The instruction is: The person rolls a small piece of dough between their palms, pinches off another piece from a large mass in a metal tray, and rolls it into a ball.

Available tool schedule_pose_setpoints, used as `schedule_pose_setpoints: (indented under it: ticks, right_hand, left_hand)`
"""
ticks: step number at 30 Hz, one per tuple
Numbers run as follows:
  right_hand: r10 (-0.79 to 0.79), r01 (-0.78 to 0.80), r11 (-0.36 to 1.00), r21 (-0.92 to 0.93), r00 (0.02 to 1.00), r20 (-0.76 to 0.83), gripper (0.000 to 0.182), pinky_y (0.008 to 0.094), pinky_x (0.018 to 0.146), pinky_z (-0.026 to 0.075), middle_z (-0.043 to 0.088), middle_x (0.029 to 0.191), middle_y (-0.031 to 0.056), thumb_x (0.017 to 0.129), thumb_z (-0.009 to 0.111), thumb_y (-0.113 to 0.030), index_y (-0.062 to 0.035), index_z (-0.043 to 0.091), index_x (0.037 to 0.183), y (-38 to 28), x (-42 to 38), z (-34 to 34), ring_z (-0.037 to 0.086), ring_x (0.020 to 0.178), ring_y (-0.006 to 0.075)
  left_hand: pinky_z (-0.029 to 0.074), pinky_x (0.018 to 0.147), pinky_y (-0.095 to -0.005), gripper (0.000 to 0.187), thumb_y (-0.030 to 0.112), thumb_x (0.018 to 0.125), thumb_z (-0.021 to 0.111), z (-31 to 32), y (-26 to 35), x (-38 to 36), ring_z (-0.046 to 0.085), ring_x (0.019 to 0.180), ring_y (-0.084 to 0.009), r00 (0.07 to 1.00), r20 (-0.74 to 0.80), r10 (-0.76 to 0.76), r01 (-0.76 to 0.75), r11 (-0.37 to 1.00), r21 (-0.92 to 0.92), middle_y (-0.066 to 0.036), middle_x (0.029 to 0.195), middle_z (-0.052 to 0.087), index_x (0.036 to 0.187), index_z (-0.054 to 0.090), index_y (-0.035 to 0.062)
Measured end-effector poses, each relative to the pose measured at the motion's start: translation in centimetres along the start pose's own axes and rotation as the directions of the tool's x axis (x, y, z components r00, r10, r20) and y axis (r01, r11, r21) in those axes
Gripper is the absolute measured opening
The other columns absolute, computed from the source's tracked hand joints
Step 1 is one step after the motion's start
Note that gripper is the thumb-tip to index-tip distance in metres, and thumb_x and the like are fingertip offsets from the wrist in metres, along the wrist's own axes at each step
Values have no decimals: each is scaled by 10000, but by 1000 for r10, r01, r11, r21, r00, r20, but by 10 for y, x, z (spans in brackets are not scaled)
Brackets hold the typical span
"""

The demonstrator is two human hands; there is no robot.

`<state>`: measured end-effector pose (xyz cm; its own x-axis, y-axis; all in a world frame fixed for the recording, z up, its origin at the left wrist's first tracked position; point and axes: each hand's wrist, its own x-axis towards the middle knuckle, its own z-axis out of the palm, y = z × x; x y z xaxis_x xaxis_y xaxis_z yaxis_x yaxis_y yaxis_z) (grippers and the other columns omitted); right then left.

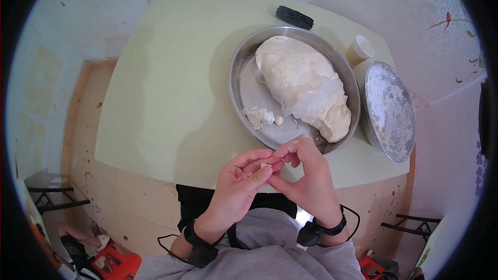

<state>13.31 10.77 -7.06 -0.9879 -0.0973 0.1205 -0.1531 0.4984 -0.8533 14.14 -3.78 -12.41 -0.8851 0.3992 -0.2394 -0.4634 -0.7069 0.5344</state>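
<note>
Left hand [239,184] and right hand [307,176] pinch a small white dough piece [265,166] between their fingers. Beyond, a round silver metal basin [239,91] holds a large pale dough mass [298,70].

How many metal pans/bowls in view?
2. The large round pan, right of the table's middle, holding the big dough mass; and the flour-dusted bowl just right of it, near the table's right edge. Neither is hidden; any beyond the frame can't be told.
</note>
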Motion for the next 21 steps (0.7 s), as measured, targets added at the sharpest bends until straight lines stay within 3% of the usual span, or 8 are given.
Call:
schedule_pose_setpoints:
  ticks: [4, 10, 12, 14, 16, 18, 21]
  right_hand:
    - [-101, 100, 995, 19, 992, 70, 279, 301, 626, 459, 565, 828, 76, 656, 756, -20, -53, 635, 906, 5, 3, -12, 565, 745, 215]
    - [38, -44, 998, -47, 991, -130, 143, 287, 580, 462, 594, 725, 100, 721, 727, -48, -11, 655, 840, 24, 18, -21, 574, 618, 235]
    - [11, -21, 985, -170, 998, -62, 95, 320, 586, 470, 601, 709, 128, 752, 690, -77, -6, 668, 811, 28, 29, -18, 592, 616, 268]
    - [-39, 39, 965, -260, 999, 5, 113, 310, 589, 473, 608, 713, 133, 756, 684, -74, -1, 675, 840, 36, 39, -11, 598, 619, 249]
    - [-83, 104, 934, -342, 994, 77, 134, 301, 592, 476, 615, 717, 138, 760, 679, -71, 5, 682, 870, 35, 51, -4, 604, 623, 229]
    - [-141, 196, 925, -325, 973, 185, 121, 408, 653, 484, 611, 765, 156, 761, 632, -81, 1, 679, 837, 30, 67, 2, 612, 716, 335]
    - [-234, 303, 869, -392, 948, 216, 95, 410, 664, 491, 602, 787, 165, 748, 614, -55, 1, 672, 797, 41, 91, 18, 609, 755, 340]
  left_hand:
    - [483, 938, -331, 282, 51, 905, 554, -7, 3, 4, 579, 1090, -230, 1000, -6, -23, 22, 994, -109, -163, 1161, 590, 1180, 519, -1]
    - [521, 895, -313, 251, 48, 919, 521, -8, 16, 4, 611, 1039, -188, 994, -104, 33, -40, 997, -65, -137, 1162, 598, 1169, 542, 33]
    - [499, 918, -321, 247, 48, 918, 521, -10, 16, 6, 603, 1028, -187, 993, -109, 33, -44, 993, -107, -132, 1144, 596, 1163, 541, 22]
    - [476, 941, -329, 243, 48, 916, 521, -13, 16, 9, 596, 1016, -187, 993, -114, 33, -49, 988, -146, -126, 1127, 595, 1156, 540, 11]
    - [467, 874, -290, 179, 40, 908, 494, -16, 17, 12, 570, 842, -116, 989, -143, 47, -83, 963, -256, -46, 930, 586, 1080, 545, 45]
    - [438, 815, -278, 132, 69, 906, 486, -13, 22, 13, 509, 773, -110, 982, -184, 48, -97, 958, -268, -26, 858, 527, 1027, 536, 50]
    - [373, 707, -260, 85, 137, 908, 462, -11, 28, 13, 403, 673, -102, 974, -222, 32, -98, 951, -293, 0, 748, 426, 921, 505, 64]
